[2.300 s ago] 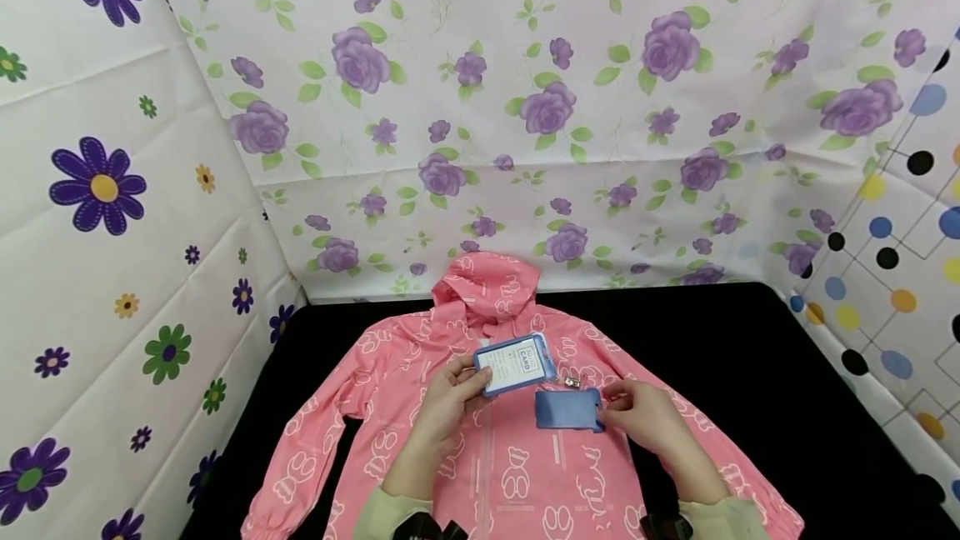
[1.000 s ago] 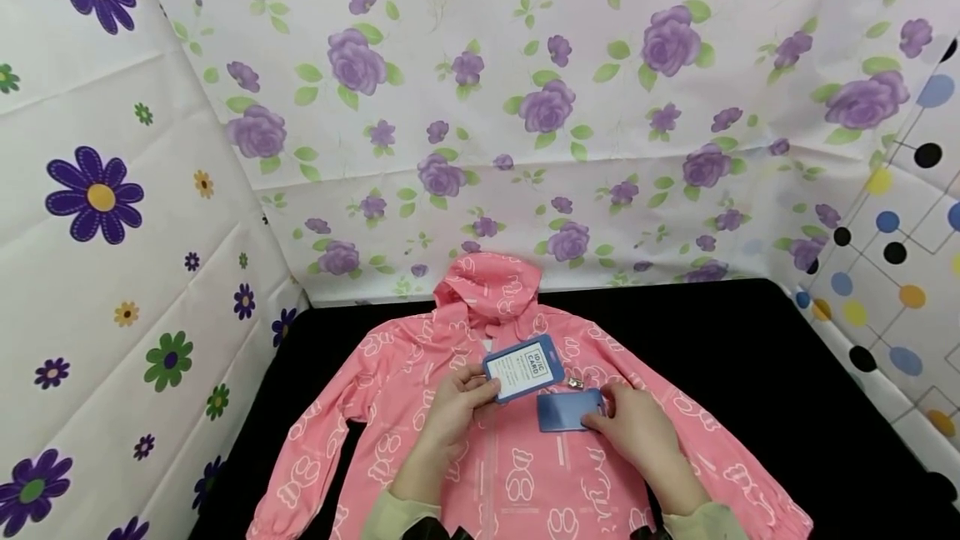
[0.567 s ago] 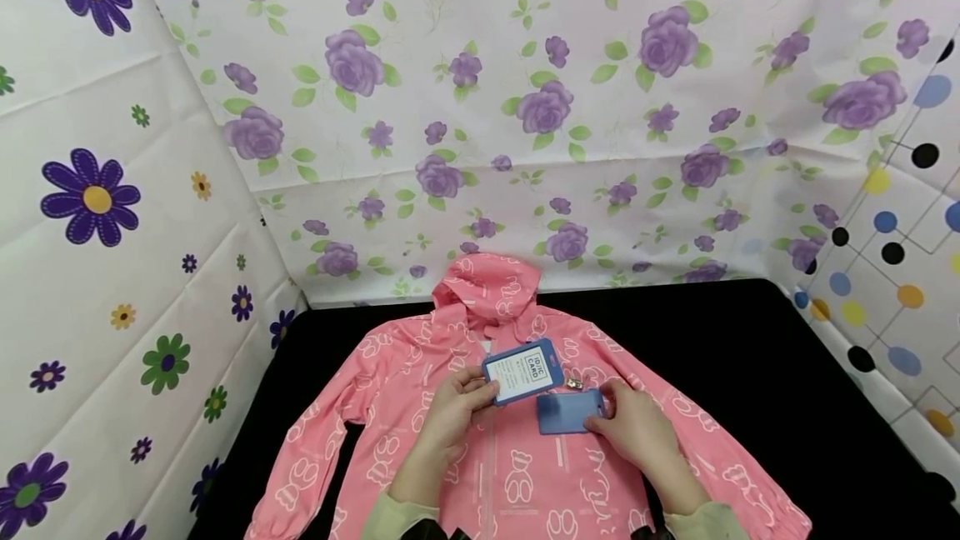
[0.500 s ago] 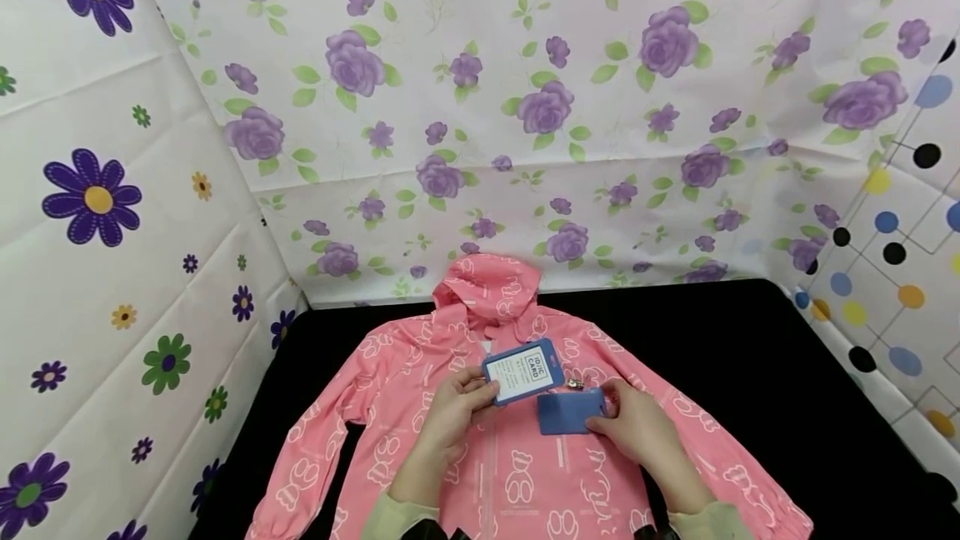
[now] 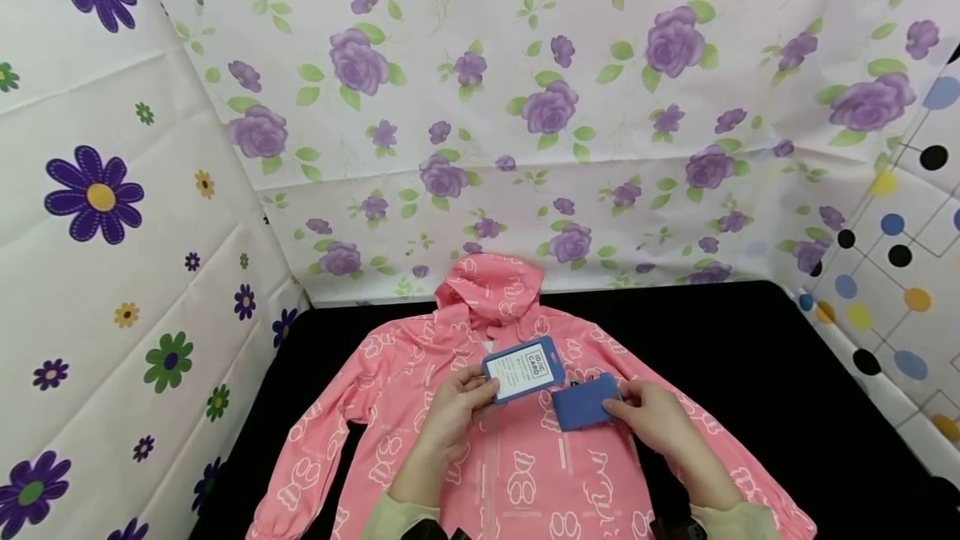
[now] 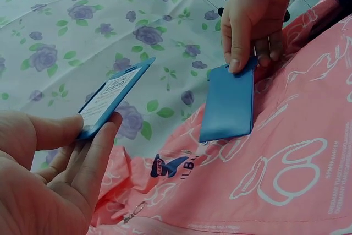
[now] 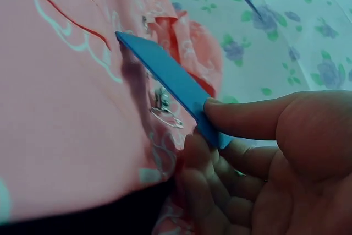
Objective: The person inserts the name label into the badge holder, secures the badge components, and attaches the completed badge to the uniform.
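Observation:
My left hand (image 5: 453, 411) pinches a blue badge holder (image 5: 550, 354) by one end, between thumb and fingers. A white card (image 5: 519, 368) printed "ID/IC CARD" shows in it. My right hand (image 5: 655, 417) grips one end of a flat blue panel (image 5: 581, 405), apart from the holder and just above the jacket (image 5: 517, 473); in the left wrist view the panel (image 6: 226, 105) has a plain face. Beside it in the right wrist view, a metal clip with a safety pin (image 7: 166, 115) shows against the jacket; whether it is fastened there I cannot tell.
The pink hooded jacket lies spread on a black table surface (image 5: 720, 357). Flowered sheets (image 5: 480, 107) hang behind and at the left, and a dotted sheet (image 5: 900, 290) at the right. A small blue print (image 6: 170, 166) marks the jacket's chest.
My right hand has moved slightly right and up with the panel, which has tilted and now partly covers the metal clip. The left hand and badge holder have stayed nearly still in the last second.

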Motion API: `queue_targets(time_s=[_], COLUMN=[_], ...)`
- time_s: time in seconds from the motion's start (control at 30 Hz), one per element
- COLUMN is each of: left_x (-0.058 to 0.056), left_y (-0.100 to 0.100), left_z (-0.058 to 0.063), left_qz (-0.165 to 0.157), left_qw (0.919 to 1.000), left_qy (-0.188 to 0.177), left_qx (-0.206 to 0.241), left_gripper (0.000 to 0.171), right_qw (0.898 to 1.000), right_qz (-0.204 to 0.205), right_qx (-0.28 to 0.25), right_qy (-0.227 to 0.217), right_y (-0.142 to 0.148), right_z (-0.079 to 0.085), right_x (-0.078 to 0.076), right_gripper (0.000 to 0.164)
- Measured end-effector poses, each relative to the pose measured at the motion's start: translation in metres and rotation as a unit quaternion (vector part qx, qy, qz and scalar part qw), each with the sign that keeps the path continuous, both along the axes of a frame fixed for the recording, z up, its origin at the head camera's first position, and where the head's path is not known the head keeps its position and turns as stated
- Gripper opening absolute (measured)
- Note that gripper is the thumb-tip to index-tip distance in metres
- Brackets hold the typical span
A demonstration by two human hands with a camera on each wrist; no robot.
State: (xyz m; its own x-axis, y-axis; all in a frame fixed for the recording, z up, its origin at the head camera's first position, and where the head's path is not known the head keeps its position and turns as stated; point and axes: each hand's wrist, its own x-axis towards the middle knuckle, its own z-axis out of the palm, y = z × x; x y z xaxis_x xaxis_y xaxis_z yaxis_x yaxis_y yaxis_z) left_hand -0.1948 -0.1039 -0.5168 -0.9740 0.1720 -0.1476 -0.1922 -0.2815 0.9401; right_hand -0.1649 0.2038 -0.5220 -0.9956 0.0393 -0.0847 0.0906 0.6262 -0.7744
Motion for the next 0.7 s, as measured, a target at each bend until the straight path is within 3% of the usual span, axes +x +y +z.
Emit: queue_targets(time_s=[0.3,0.7], left_x=[-0.001,0.001], left_y=[0.0,0.0], left_z=[0.0,-0.001], left_qz=[0.004,-0.008], left_qw=[1.0,1.0], left_qy=[-0.004,0.0], left_qx=[-0.005,-0.001], left_gripper=[0.039,0.04], right_qw=[1.0,0.991], right_qz=[-0.003,-0.039], right_qx=[-0.021,-0.124], right_qy=[0.009,0.041], right_y=[0.013,0.026], right_z=[0.007,0.024], right_x=[-0.002,0.0], right_gripper=[0.041,0.047])
